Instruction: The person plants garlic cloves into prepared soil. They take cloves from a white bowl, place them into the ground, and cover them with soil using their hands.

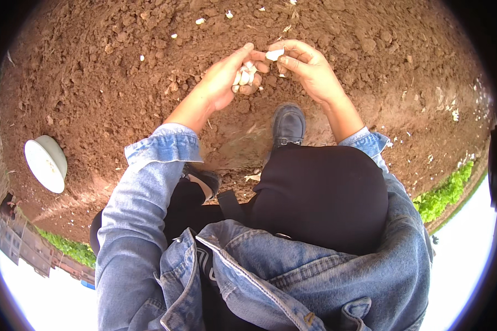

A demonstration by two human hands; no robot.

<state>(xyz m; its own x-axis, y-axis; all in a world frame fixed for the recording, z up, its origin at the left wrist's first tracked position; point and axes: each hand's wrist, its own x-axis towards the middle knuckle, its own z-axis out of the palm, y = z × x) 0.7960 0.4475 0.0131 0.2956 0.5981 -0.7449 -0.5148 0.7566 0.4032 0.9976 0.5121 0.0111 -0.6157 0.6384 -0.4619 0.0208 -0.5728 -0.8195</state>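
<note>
Several whitish garlic cloves (245,76) lie cupped in my left hand (226,80), its fingers curled round them. Close beside it, my right hand (313,70) pinches a single white garlic clove (275,54) between thumb and fingers. Both hands hang over the brown soil, just beyond my dark shoe (289,124). The fingertips of the two hands nearly meet; whether they touch I cannot tell. More white cloves (200,21) dot the soil farther off, spaced apart in a loose row.
On the soil at the left a white bowl (45,164) sits tilted. Lumpy brown soil (110,99) spreads all round, with pale scraps scattered at the right. Green plants (446,193) grow along the right edge, and more at the lower left near buildings (25,245).
</note>
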